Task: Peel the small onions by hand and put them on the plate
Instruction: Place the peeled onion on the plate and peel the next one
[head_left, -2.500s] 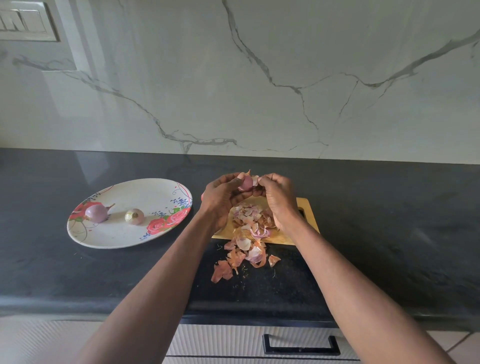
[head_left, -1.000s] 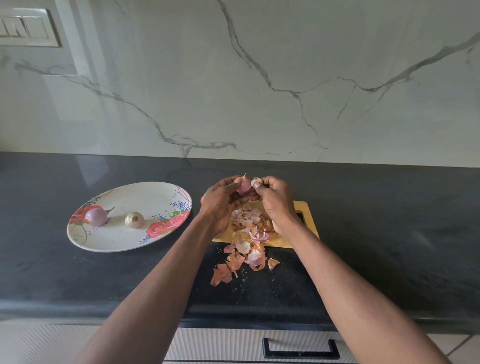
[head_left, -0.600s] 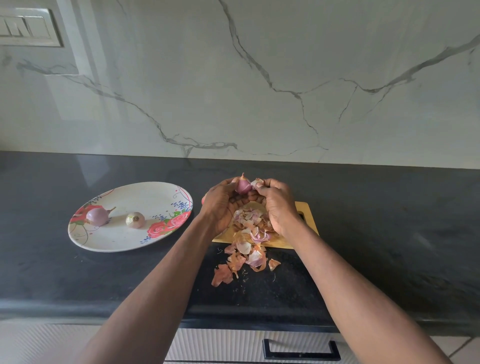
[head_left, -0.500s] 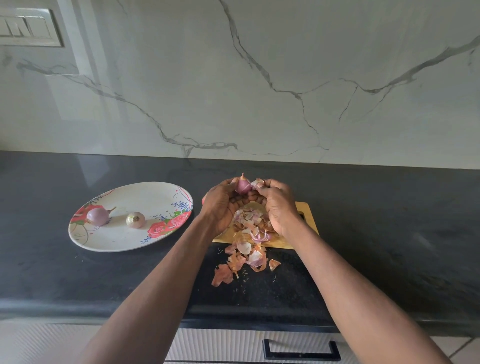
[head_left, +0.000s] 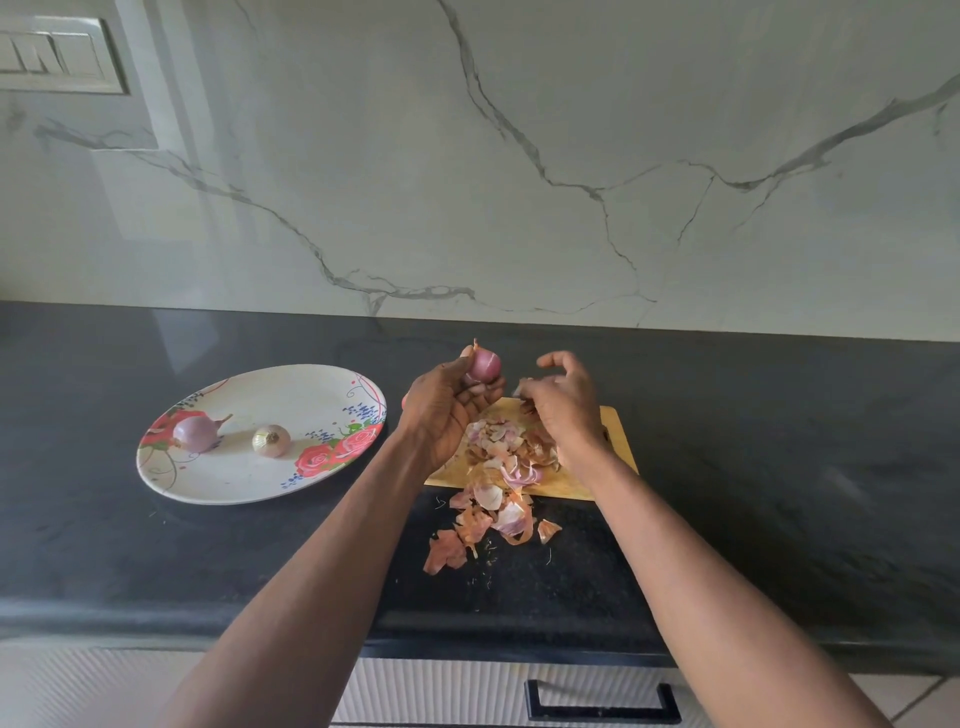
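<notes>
Left hand curled round a small purple onion, held up above the far edge of the yellow cutting board. Right hand just beside, apart from the onion, fingers loosely bent, pinching a pale scrap of skin at the fingertips. Heap of peels on the board, spilling onto the black counter. Floral plate well to the left, bearing a purple onion and a paler onion, near each other but apart
</notes>
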